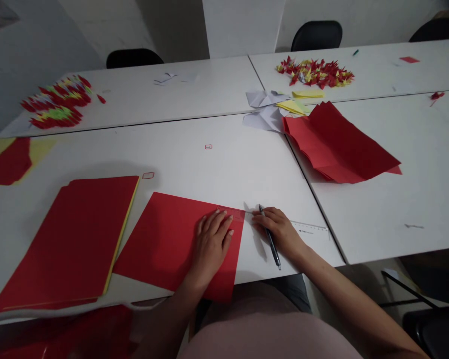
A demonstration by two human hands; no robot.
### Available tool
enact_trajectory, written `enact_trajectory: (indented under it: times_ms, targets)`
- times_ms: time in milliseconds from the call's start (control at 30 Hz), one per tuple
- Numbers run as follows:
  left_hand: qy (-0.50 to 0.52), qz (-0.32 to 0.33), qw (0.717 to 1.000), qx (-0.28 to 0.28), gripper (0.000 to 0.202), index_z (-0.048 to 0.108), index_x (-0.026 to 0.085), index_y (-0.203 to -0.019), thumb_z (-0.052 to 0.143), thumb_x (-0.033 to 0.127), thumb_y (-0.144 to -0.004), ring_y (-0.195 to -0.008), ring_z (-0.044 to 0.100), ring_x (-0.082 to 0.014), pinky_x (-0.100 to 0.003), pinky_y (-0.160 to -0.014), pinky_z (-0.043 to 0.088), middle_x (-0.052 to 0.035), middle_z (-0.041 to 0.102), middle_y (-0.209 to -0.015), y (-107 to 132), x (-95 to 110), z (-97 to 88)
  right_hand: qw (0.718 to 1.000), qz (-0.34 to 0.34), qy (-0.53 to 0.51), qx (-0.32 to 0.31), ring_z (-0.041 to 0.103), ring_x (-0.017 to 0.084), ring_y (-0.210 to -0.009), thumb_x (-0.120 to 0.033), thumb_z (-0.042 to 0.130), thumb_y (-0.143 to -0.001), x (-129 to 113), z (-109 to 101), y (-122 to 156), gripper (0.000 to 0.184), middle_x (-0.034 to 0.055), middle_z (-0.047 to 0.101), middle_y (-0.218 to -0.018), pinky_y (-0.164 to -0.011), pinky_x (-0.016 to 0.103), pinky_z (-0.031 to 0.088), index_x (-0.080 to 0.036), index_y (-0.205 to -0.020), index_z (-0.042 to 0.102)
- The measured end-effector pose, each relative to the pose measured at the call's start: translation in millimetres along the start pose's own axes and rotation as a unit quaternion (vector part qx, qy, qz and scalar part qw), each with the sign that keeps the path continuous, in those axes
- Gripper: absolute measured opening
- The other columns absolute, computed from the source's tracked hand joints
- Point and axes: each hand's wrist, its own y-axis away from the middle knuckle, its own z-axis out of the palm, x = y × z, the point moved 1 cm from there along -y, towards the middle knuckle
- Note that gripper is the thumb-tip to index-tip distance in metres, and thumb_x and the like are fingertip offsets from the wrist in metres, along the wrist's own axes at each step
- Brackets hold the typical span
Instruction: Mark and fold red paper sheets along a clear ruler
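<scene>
A sheet of red paper (153,239) lies at the table's front edge, one corner hanging over it. My left hand (211,244) rests on the sheet with its fingers stretched out flat. Under those fingertips is the end of a clear ruler (310,227), which reaches from the paper's upper right corner out to the right across the white table. My right hand (279,232) is closed around a dark pen (271,242), just right of the paper and over the ruler's middle, which it hides. The pen's clip end points toward me.
Stacked red and yellow paper (75,234) sits at my left. Loose red sheets (340,144) lie to the right, beside white and yellow folded papers (269,117). Folded paper pieces form piles (316,72) at the back right and rows (60,102) at the back left. Black chairs (316,36) stand behind.
</scene>
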Motion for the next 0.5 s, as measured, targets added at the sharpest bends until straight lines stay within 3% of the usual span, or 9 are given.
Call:
enact_trajectory:
  times_ms: [500]
  targets:
    - [0.004, -0.006, 1.000, -0.003, 0.034, 0.060, 0.022, -0.131, 0.049, 0.023, -0.099, -0.132, 0.050, -0.0261, -0.050, -0.113, 0.034, -0.0079, 0.060, -0.139, -0.8, 0.7, -0.5, 1.000, 0.006, -0.003, -0.005, 0.064, 0.025, -0.104, -0.018, 0.056, -0.097, 0.0, -0.4, 0.3, 0.018, 0.0092, 0.073, -0.111, -0.085, 0.044, 0.053, -0.022, -0.112, 0.065]
